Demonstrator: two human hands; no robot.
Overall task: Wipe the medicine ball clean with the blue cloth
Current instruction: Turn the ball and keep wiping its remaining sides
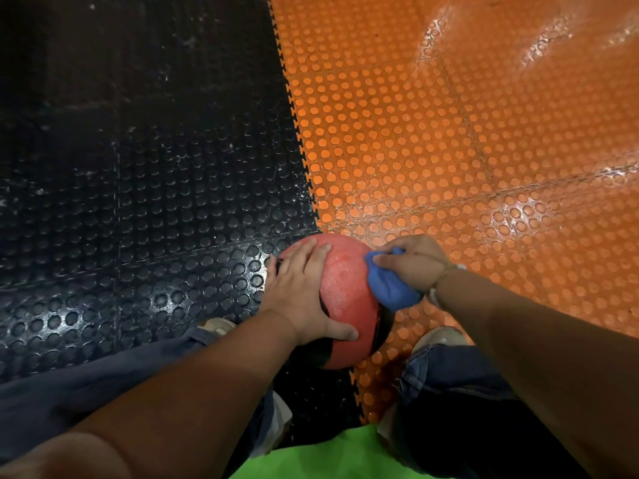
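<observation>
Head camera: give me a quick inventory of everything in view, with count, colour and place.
medicine ball: one, red with black panels, low centre, over the mat seam.
blue cloth: one, blue, bunched against the ball's right side.
black mat: one area, black, studded, left.
orange mat: one area, orange, studded, right.
shoes: two, pale, either side of the ball.
trousers: one pair, dark blue, bottom.
shirt: one, bright green, bottom edge.
left hand: one, spread flat on the ball.
right hand: one, gripping the cloth.

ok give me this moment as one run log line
step wipe | left hand steadies medicine ball | right hand holds blue cloth against ball
</observation>
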